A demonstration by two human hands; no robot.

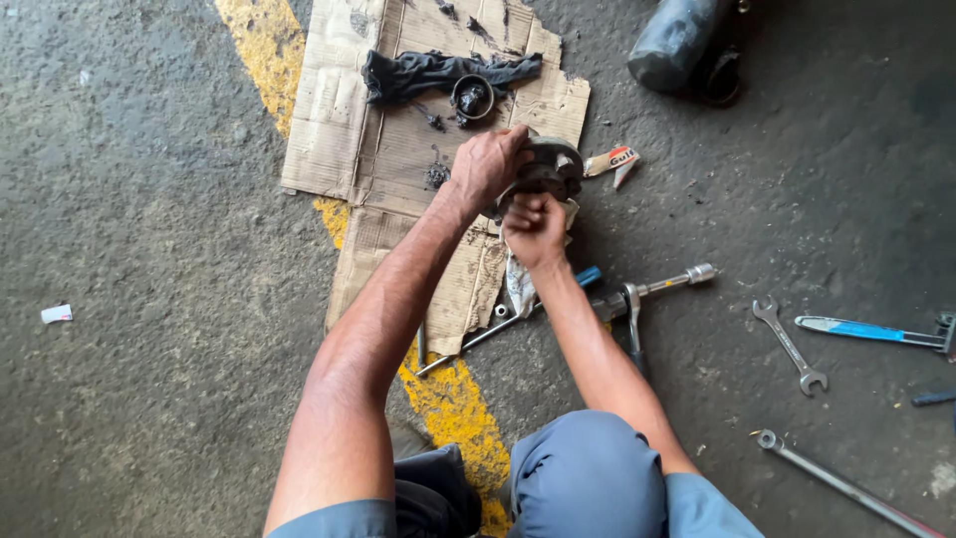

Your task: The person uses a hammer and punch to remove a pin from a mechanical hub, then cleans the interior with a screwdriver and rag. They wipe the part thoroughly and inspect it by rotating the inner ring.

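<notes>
My left hand point(486, 164) grips the top rim of a round, greasy metal hub point(551, 165) that rests at the right edge of a torn cardboard sheet point(349, 139). My right hand point(535, 227) is closed around a whitish rag point(520, 284) and presses against the hub's near side. The rag hangs down below that fist. Both forearms reach forward over the floor from my knees.
A dark cloth point(438, 72) and a metal ring point(472, 98) lie farther back on the cardboard. A ratchet handle point(657, 287), an open-ended spanner point(789, 345), a blue-handled tool point(864, 332) and a long wrench point(836, 482) lie on the concrete at right. A dark cylinder point(672, 42) stands top right.
</notes>
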